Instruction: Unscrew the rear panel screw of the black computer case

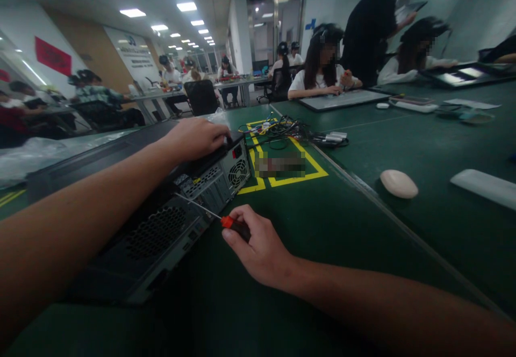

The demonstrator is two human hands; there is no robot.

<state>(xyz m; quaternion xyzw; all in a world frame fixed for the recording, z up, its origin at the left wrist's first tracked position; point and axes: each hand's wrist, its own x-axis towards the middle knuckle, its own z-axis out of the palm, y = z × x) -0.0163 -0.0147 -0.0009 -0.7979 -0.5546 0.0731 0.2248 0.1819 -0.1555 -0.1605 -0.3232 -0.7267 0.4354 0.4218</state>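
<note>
Screwdriver [209, 214] clenched in my right hand [258, 247] meets the computer case [161, 212] rear, my left hand [195, 137] pressing flat, steadying it on the desk [322, 228].

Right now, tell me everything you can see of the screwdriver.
The screwdriver has a thin, bare metal shaft and a red collar ahead of a dark grip, which is mostly hidden inside the right hand that holds it. It lies nearly level, pointing up and left, with its tip at the back panel of the computer case, which lies on its side on the green table. The left hand rests on top of the case.
</note>
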